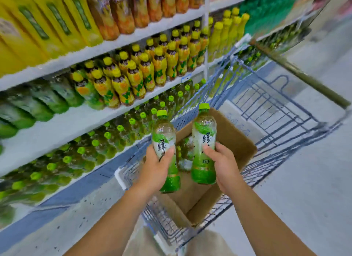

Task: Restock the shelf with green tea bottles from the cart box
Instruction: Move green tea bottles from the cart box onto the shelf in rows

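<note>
My left hand (157, 170) grips a green tea bottle (164, 139) with a lime cap, held upright above the cardboard box (236, 141). My right hand (222, 161) grips a second green tea bottle (204, 139), also upright over the box. The open box sits in a wire shopping cart (276, 107). More bottles (185, 154) lie inside the box, partly hidden between my hands. To the left, the bottom shelf (106, 160) holds rows of matching green-capped tea bottles (118, 132).
Above the green tea row, a shelf carries yellow-capped tea bottles (137, 72), and higher shelves hold yellow cartons (57, 21) and orange-labelled bottles (122, 10). The grey floor (304, 189) spreads to the right of the cart. The shelf unit stands close on the cart's left side.
</note>
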A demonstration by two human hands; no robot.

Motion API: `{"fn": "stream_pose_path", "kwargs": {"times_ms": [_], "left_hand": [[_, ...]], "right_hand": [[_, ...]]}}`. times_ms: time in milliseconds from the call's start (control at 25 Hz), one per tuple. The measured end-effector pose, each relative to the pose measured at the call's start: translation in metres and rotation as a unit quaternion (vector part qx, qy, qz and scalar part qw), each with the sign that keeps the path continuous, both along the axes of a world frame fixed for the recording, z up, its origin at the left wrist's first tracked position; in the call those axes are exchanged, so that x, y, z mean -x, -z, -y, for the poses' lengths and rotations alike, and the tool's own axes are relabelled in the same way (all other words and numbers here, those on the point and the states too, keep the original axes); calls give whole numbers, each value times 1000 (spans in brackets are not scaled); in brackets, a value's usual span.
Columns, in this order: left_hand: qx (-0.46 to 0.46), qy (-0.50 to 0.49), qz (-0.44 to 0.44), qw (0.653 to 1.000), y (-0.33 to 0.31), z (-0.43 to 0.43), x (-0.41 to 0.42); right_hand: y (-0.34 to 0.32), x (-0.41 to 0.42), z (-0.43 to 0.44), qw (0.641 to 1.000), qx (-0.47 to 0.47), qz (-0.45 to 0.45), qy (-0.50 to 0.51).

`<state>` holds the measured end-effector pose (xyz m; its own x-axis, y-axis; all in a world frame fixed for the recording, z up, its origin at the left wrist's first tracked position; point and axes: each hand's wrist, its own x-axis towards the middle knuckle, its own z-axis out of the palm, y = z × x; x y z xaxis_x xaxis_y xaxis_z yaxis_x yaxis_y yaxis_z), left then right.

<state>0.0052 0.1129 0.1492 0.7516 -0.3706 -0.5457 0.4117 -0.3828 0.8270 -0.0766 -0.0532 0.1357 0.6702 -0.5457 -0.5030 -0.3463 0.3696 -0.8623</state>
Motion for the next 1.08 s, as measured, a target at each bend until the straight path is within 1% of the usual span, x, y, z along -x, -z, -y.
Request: {"fn": "stream_pose_path", "kwargs": {"times_ms": [120,240,400,480,640,880,1080], "left_hand": [[8,-28,52,998,-30,-38,5],[24,-78,90,993,-61,-73,19],[54,-182,132,973,-98,-125,44],[48,-227,152,961,-114,-153,55],[42,-276,172,945,-142,-213,74],[38,-311,181,932,-155,-298,72],[30,-301,164,939,-131,-376,25]], "right_hand": [[-39,-4,-31,999,14,38,-17],[-71,-11,-59,994,25,84,-67],[-110,-17,-102,980,11,134,-145],[-118,-23,-128,970,4,145,-194],[-130,-30,-186,954,2,148,-262],[-133,-52,-275,930,5,142,-338],[-124,-93,-347,926,22,138,-350]]}}
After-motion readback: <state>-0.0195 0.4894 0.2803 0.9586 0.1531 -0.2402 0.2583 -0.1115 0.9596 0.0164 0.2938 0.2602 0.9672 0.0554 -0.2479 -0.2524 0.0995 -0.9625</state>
